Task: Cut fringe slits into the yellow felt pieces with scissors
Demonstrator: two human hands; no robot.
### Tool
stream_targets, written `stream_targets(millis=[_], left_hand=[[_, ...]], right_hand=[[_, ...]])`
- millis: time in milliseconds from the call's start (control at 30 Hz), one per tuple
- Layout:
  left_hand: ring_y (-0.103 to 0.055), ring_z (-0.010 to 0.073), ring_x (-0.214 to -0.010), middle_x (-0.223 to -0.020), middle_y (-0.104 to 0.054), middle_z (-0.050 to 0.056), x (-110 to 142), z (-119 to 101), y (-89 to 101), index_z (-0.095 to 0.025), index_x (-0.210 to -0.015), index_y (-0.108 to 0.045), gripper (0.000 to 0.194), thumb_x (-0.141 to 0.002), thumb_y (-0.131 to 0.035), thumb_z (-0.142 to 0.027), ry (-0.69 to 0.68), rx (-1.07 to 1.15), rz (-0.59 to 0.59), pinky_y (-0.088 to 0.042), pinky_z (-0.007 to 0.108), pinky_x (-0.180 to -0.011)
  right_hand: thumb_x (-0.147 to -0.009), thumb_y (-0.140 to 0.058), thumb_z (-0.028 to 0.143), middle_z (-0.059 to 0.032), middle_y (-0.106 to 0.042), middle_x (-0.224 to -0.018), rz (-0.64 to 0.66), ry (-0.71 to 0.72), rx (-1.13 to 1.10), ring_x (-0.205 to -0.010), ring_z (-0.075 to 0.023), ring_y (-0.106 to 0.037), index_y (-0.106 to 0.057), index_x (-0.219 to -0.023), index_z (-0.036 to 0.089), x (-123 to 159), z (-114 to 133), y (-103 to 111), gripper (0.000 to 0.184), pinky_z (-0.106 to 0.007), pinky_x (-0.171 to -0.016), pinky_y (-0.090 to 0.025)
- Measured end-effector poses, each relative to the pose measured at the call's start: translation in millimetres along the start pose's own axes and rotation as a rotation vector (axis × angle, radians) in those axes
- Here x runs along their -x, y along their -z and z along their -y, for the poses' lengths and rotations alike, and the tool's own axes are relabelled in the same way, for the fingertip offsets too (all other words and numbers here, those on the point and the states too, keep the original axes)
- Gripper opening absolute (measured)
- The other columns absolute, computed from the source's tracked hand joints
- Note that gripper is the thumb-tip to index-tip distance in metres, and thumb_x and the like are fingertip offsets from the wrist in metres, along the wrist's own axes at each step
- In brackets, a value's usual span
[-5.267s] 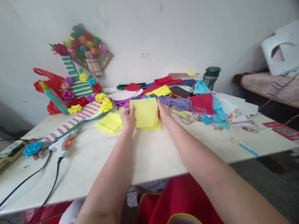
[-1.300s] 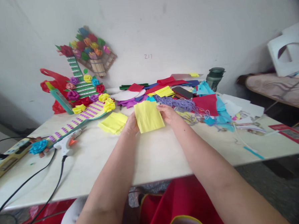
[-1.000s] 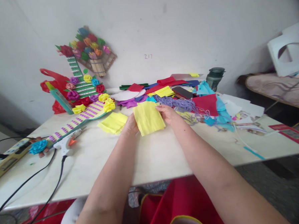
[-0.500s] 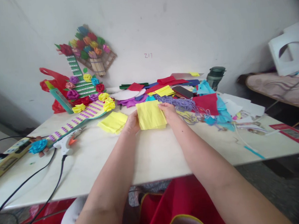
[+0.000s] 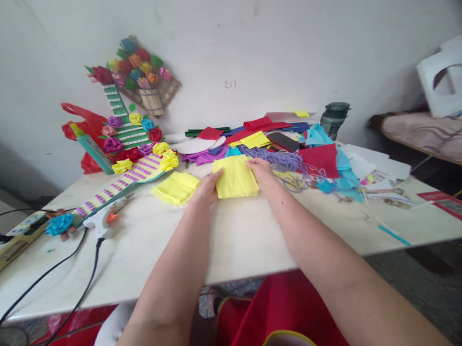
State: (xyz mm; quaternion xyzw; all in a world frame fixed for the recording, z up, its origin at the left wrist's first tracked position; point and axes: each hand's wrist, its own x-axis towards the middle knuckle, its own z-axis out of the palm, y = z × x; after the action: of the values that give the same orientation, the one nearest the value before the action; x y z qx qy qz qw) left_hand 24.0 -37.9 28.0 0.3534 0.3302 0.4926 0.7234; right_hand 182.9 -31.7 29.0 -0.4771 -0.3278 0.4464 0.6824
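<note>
- Yellow sheet [image 5: 236, 179], gripped along the left side by the left hand [image 5: 207, 188], thumb on top, and near the upper right corner by the right hand [image 5: 261, 172]; over the white table [image 5: 246, 244] — touching or just above, hard to tell.
- Could skew or crease if tugged unevenly.
- Could blend into the yellow stack [image 5: 176, 188] just left if set down there.
- Could snag on the purple yarn [image 5: 282, 159] behind — loose strands — if pushed back.

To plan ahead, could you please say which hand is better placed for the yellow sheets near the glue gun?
Likely the left hand, nearer those yellow sheets; the right hand is beyond the held yellow piece.
</note>
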Motion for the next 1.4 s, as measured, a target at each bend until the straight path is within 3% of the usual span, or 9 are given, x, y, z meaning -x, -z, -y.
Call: stream_targets(millis=[467,733,967,1167,1400], left_hand=[[-0.063,0.0258,-0.091,-0.088,-0.068,0.014,-6.4,6.7,3.8,-0.008,-0.1,-0.059,0.029,-0.072,-0.061,-0.017,-0.016,-0.028,-0.03,-0.048,0.04,-0.088],[-0.065,0.0267,-0.084,-0.076,-0.069,0.012,-3.7,4.9,2.5,-0.01,-0.082,-0.063,0.018,-0.067,-0.067,-0.019,-0.069,-0.077,-0.106,-0.05,0.04,-0.083],[-0.065,0.0262,-0.079,-0.069,-0.068,0.009,-3.2,4.0,3.9,-0.013,-0.074,-0.064,0.019,-0.061,-0.072,-0.024,-0.109,-0.238,-0.128,-0.051,0.038,-0.075],[-0.065,0.0244,-0.068,-0.066,-0.068,0.009,-2.8,0.0,7.5,-0.013,-0.069,-0.064,0.026,-0.055,-0.076,-0.032,-0.115,-0.373,-0.152,-0.05,0.03,-0.059],[-0.064,0.0221,-0.065,-0.062,-0.066,0.007,-4.6,1.4,8.4,-0.015,-0.068,-0.063,0.024,-0.06,-0.072,-0.035,-0.126,-0.41,-0.15,-0.047,0.029,-0.058]], right_hand=[[-0.051,-0.067,0.023,0.0057,-0.054,-0.048,0.032,0.02,-0.007,-0.053,-0.0138,-0.055,-0.051,-0.056,0.02,-3.2,-4.1,0.7,0.016,-0.028,-0.058,-0.045],[-0.047,-0.074,0.029,0.0043,-0.057,-0.049,0.134,-0.011,-0.097,-0.057,-0.0162,-0.059,-0.052,-0.057,0.019,-1.1,-6.4,0.1,0.026,-0.029,-0.058,-0.047],[-0.042,-0.076,0.026,0.006,-0.056,-0.045,0.064,-0.013,-0.01,-0.047,-0.013,-0.055,-0.052,-0.054,0.018,0.1,-5.8,0.4,0.028,-0.029,-0.053,-0.047],[-0.043,-0.076,0.023,0.0063,-0.057,-0.048,0.042,-0.019,0.015,-0.05,-0.0126,-0.056,-0.053,-0.058,0.018,1.1,-1.1,0.9,0.028,-0.029,-0.057,-0.047],[-0.042,-0.075,0.023,0.0079,-0.058,-0.051,0.073,0.014,-0.001,-0.049,-0.0113,-0.056,-0.053,-0.065,0.018,0.1,-2.2,2.4,0.032,-0.028,-0.057,-0.047]])
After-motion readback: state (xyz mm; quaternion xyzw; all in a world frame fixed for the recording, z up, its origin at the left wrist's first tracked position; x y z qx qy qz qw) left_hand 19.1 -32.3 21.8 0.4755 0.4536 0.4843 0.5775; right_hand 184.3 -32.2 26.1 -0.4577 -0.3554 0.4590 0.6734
